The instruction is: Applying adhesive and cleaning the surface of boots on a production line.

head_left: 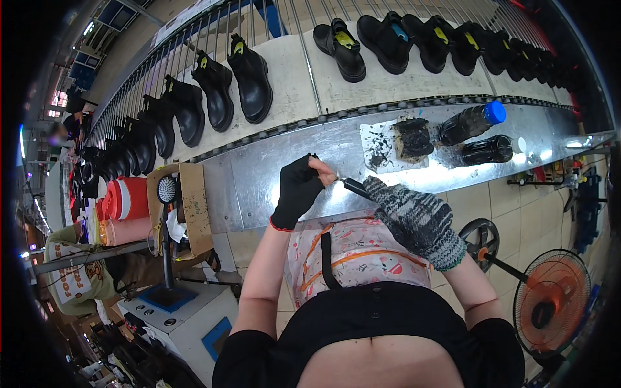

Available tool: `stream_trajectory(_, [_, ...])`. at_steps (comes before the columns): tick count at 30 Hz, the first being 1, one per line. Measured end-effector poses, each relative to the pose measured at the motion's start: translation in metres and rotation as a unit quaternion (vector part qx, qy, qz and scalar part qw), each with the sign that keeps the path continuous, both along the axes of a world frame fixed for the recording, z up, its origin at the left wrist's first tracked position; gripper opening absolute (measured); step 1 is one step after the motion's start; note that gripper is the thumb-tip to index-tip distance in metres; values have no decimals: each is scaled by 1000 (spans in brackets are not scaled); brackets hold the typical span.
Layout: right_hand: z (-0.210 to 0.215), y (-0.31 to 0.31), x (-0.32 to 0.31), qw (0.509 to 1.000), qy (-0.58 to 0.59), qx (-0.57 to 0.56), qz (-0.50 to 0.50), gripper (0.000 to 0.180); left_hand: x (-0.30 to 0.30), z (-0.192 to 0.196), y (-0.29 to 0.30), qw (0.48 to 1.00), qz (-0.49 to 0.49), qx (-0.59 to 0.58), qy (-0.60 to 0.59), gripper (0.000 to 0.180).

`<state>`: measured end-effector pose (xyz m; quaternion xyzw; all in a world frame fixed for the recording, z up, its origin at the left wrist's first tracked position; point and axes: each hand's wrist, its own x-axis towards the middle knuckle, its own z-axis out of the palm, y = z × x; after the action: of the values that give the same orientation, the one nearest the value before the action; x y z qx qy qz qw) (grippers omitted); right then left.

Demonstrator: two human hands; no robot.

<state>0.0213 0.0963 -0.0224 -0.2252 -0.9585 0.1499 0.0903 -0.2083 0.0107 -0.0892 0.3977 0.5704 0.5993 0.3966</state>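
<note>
My left hand (pixel 297 190), in a black glove with bare fingertips, is pinched closed above the front edge of the metal bench (pixel 265 184). Anything between those fingertips is too small to make out. A grey-and-black knit glove covers my right hand (pixel 417 223), which is closed round a slim black-handled tool (pixel 355 187). The tool's narrow tip points left and meets or nearly meets my left fingertips; its exact kind does not show. Beyond my right hand, a black-stained sponge or block (pixel 413 138) rests on a smeared white sheet (pixel 377 147).
Two bottles of dark liquid, one blue-capped (pixel 466 124) and one white-capped (pixel 488 150), lie at the right. Black boots (pixel 251 83) line the conveyor (pixel 291 71) behind. At left stand a cardboard box (pixel 195 205) and a red container (pixel 129 198); a fan (pixel 550 304) stands right.
</note>
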Motion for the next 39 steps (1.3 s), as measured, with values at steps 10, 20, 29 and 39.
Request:
stream_trajectory(10, [7,11,3,999,-4,1,49,43,-12,5,14,994,-107,-14,-5,12])
stream_trajectory(20, [-41,-17,-37,899,294,-315,-76,39,53,2,14,986,-56,-50,-148,32])
stream_trajectory(29, [8,48,-28,981,130,90,112,30,16,44,-9,922,-248,-289,-73,26])
stream_trajectory(39, [7,39,-15,961,67,155,219,17,35,88,-17,937,-258,-213,103,52])
